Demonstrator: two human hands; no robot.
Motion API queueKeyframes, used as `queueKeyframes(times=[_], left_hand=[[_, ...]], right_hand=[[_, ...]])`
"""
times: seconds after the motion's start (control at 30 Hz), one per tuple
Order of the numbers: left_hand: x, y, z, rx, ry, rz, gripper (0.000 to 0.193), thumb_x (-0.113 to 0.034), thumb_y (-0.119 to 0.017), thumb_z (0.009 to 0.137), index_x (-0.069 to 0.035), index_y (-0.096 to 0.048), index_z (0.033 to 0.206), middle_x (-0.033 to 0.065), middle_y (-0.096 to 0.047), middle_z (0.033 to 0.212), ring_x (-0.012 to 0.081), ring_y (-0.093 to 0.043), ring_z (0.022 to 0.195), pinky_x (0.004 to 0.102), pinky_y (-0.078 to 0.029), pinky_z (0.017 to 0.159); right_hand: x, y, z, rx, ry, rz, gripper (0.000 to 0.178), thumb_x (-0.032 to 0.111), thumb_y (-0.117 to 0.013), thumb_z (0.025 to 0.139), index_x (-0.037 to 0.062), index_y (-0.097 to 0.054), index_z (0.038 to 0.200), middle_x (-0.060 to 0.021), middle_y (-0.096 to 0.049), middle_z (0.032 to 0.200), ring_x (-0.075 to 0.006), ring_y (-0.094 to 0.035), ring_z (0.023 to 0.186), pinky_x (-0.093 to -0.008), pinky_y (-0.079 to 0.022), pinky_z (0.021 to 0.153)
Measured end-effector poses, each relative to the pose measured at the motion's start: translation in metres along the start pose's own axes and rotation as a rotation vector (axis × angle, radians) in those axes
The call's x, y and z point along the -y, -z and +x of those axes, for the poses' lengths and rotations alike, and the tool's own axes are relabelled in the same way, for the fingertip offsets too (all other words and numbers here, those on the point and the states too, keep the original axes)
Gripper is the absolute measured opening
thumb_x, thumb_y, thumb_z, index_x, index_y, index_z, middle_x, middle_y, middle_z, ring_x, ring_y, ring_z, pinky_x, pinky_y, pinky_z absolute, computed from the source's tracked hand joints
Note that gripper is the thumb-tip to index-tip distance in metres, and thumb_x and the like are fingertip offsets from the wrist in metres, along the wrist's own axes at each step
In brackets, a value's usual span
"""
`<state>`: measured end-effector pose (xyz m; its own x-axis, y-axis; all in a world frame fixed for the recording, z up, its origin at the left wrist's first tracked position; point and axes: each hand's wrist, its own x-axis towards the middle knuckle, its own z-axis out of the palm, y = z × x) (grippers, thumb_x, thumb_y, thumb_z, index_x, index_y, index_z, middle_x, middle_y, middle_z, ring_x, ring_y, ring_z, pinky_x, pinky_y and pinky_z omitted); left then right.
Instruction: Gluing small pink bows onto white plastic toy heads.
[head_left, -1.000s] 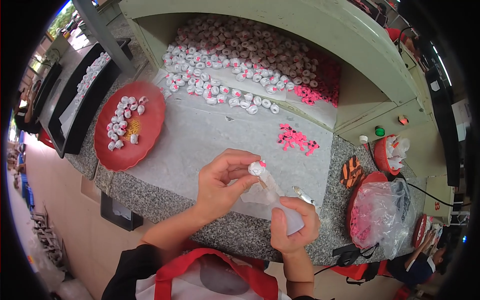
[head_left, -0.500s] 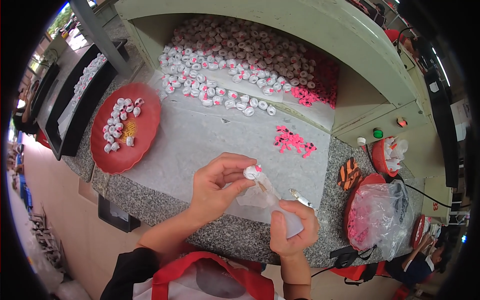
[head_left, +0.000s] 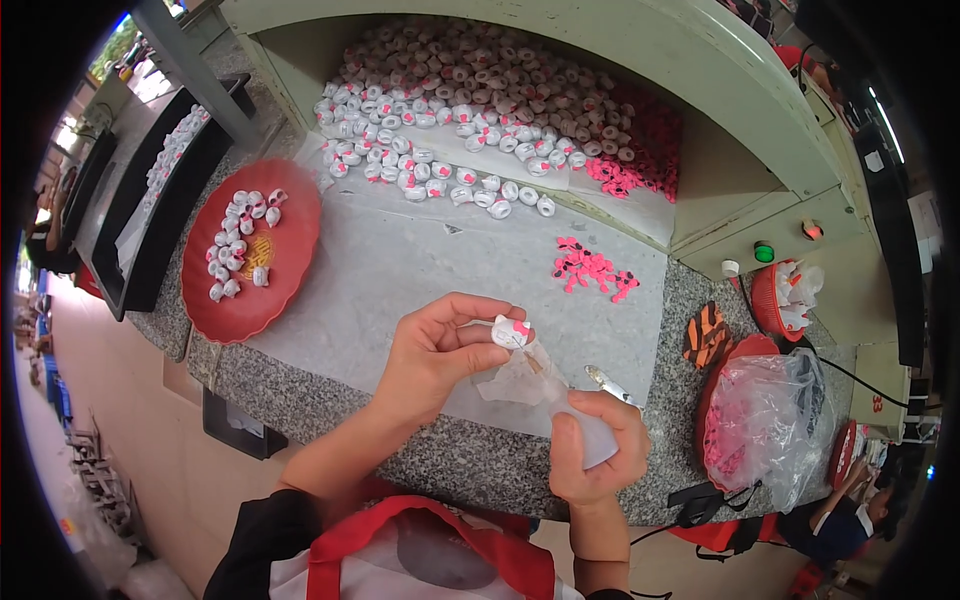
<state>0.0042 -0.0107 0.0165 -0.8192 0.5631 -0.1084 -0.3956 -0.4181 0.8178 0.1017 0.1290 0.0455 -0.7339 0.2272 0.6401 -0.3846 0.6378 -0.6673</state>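
Between the fingertips of my left hand (head_left: 425,350) is a small white cat-head piece (head_left: 508,333) with pointed ears and a pink bow, its front facing up. My right hand (head_left: 590,482) is wrapped around a translucent squeeze bottle (head_left: 600,442). The bottle's narrow nozzle points up-left at the cat-head piece, close to its lower edge; whether it touches is too small to tell. Under both hands lies a white paper sheet (head_left: 380,260). A loose cluster of small pink pieces (head_left: 590,268) rests on it, beyond my right hand.
Many white ring-shaped pieces (head_left: 480,90) fill the cabinet behind the sheet. A red scalloped plate (head_left: 297,225) with white pieces stands at left, beside a black tray (head_left: 140,275). At right are a silver tool (head_left: 608,384), a striped cloth (head_left: 707,335), a red basket (head_left: 768,305) and a plastic bag (head_left: 785,410).
The cat-head piece has turned in my left fingers, so its ears and front now show. Both hands sit slightly further right, and the whole view has shifted a little.
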Motion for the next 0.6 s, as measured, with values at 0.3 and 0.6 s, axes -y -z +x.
queueKeyframes(times=[0.3,0.6], left_hand=[[-0.0014,0.0019,0.0009,-0.003,-0.031,0.006,0.033,0.011,-0.057,0.071,0.004,-0.05,0.102,0.0156,-0.056,0.104,0.0265,-0.057,0.097,0.0343,-0.045,0.085],[0.0024,0.0011,0.002,0.0,-0.004,0.0,0.033,0.011,-0.056,0.071,0.004,-0.05,0.103,0.0161,-0.056,0.105,0.0262,-0.057,0.096,0.0341,-0.046,0.084]], right_hand=[[0.0038,0.0012,-0.0014,-0.032,-0.091,-0.027,0.019,0.003,-0.061,0.067,-0.0014,-0.055,0.085,-0.01,-0.061,0.073,-0.019,-0.058,0.057,-0.0263,-0.045,0.052],[0.0037,0.0003,-0.0008,-0.035,-0.169,-0.002,0.016,0.01,-0.062,0.069,0.0008,-0.058,0.081,-0.0091,-0.061,0.072,-0.0164,-0.058,0.06,-0.0251,-0.044,0.056]])
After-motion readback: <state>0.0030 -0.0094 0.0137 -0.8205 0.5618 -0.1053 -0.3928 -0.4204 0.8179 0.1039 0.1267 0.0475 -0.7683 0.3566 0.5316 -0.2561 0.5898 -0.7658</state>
